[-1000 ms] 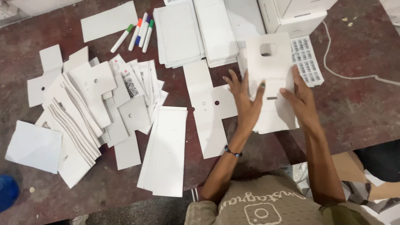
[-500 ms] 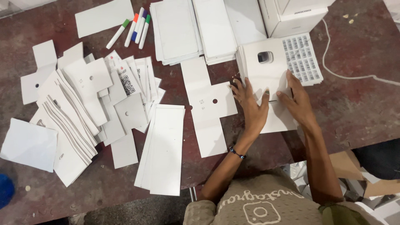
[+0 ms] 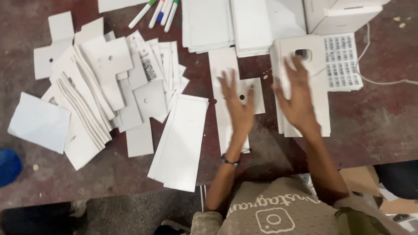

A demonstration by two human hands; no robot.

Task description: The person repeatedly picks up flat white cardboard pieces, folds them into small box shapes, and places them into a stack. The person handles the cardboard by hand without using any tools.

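So only the head view here. Left hand (image 3: 237,106) is spread flat, fingers loose, gripping nothing, hovering over or resting on a white die-cut card (image 3: 230,98) with a small round hole; the blur makes it hard to tell if it really touches. That card lies on the dark table (image 3: 383,117), under the palm and fingertips. Right hand (image 3: 298,102) is open too, fingers splayed, over a stack of white cards (image 3: 322,117) with a square cutout near the top; nothing grasped.

Just right of that stack, touching it, sits a sheet of barcode stickers (image 3: 342,61), with a white box (image 3: 344,15) above it. A thin white cable (image 3: 383,80) runs off to the right.

Way left there's a messy heap of cutouts (image 3: 100,91), too overlapped to count. A long folded panel (image 3: 180,141) lies between the heap and the left hand. Four markers (image 3: 159,11) up top, two neat stacks of blanks (image 3: 230,24) beside them.
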